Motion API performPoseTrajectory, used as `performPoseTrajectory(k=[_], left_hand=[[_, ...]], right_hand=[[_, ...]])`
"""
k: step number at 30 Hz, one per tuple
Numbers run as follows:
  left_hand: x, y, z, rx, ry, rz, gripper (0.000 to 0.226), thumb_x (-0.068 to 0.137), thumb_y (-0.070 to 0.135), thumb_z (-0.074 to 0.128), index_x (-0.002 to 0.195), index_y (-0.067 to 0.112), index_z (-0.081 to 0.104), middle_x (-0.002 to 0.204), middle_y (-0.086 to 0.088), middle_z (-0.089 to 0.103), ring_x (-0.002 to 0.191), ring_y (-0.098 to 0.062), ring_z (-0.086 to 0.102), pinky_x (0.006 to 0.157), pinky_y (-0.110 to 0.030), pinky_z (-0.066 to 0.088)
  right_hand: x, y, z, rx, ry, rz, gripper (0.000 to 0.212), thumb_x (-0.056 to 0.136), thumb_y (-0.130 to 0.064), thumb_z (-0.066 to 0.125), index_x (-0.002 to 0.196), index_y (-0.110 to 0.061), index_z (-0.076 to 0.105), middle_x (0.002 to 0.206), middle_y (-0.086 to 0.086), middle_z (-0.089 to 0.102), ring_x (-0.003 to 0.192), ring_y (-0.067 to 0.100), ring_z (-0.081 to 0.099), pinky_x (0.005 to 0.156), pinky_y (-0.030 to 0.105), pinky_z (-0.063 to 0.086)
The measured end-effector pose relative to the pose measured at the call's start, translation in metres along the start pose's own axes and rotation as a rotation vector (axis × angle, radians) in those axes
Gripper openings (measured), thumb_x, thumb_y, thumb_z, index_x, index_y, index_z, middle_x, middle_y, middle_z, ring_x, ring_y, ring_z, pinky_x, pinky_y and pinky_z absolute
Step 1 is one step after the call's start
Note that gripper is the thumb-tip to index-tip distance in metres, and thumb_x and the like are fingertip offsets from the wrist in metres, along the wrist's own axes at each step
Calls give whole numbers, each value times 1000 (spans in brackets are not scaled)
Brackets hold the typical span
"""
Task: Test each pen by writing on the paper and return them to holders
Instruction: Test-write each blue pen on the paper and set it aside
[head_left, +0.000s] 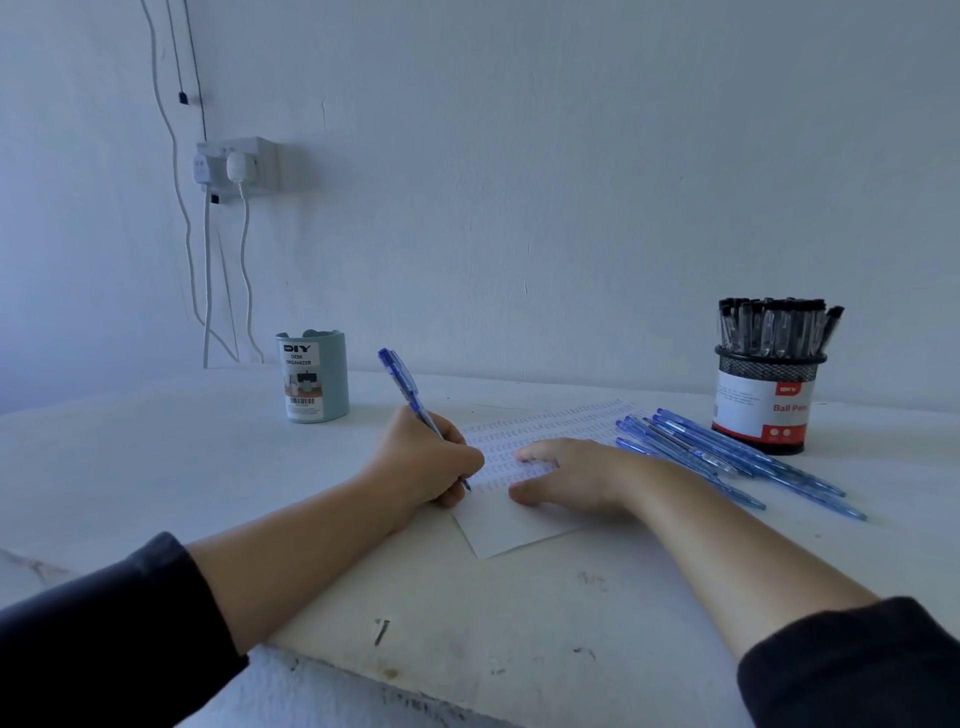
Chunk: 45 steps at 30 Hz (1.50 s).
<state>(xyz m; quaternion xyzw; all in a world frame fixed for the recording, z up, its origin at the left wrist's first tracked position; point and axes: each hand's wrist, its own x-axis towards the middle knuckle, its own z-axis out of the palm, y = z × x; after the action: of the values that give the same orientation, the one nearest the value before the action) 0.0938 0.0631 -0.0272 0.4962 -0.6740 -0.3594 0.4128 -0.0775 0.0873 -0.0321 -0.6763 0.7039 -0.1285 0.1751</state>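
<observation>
My left hand (431, 460) grips a blue pen (402, 382), its tip touching the white paper (519, 525) near the sheet's lower left. Rows of small blue marks cover the paper's upper part. My right hand (571, 475) lies flat on the paper, fingers straight, pressing it down. Several blue pens (727, 457) lie loose on the table to the right of the paper. A black mesh holder (763, 400) full of black-capped pens stands at the back right. A pale green holder (311, 376) labelled as a desk organizer stands at the back left.
The white table (156, 467) runs to a white wall behind. A wall socket (239, 163) with two plugs and hanging cables sits above the table's far left. The table's near edge (441, 686) is chipped and marked.
</observation>
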Motion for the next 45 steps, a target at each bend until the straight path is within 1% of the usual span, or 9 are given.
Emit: performPoseTrajectory(k=[10,16,21,26,32,36,41,45], left_hand=[[0,0,0,-10,13,14,14,70,-6,58,60,3,55,41,-6,52,33,-14,49,41,-20,43],[0,-1,1,14,1,20,14,69,-5,59,58,4,56,40,-5,53,33,-13,51,42,-21,43],[-1,-1,1,21,-1,20,13,69,-4,60,60,4,56,43,-7,54,35,-13,52,43,-21,45],[0,-1,1,26,3,18,13,69,-5,59,60,4,56,47,-10,54,35,-14,50,43,-21,45],[-2,0,2,39,-25,38,11,69,-4,60,61,4,58,42,-5,54,34,-12,51,41,-19,42],[0,0,2,44,-22,29,12,68,-4,58,60,4,56,43,-7,52,34,-14,48,42,-21,43],[0,-1,2,21,-24,38,14,68,-5,57,58,4,55,43,-8,51,33,-13,47,41,-20,41],[-1,-1,2,16,-37,42,13,69,-5,58,60,4,56,45,-8,52,34,-13,48,41,-19,42]], right_hand=[[-4,-3,-1,-23,-1,-16,63,86,-52,54,144,-38,33,155,-8,26,142,19,23,116,41,19],[-5,-4,-1,-25,-5,-14,64,86,-52,55,144,-37,33,155,-8,27,142,18,25,116,40,21],[-4,-4,-1,-22,-9,-18,64,86,-51,54,145,-37,32,155,-9,26,142,18,24,116,41,20],[-1,-1,0,-17,-1,-5,65,83,-54,56,143,-39,34,154,-9,27,142,18,25,115,41,21],[2,0,1,-17,-2,-2,67,82,-56,55,143,-40,34,154,-10,27,142,18,25,116,41,21],[0,-1,0,-18,-3,-4,66,83,-55,55,143,-40,33,154,-10,27,142,18,25,116,41,21],[-2,-2,-1,-14,-7,-2,66,84,-55,55,144,-39,32,155,-9,27,142,18,25,115,41,21],[-3,-3,-1,-15,-9,-2,65,85,-54,55,144,-39,32,154,-9,27,142,18,25,115,41,22]])
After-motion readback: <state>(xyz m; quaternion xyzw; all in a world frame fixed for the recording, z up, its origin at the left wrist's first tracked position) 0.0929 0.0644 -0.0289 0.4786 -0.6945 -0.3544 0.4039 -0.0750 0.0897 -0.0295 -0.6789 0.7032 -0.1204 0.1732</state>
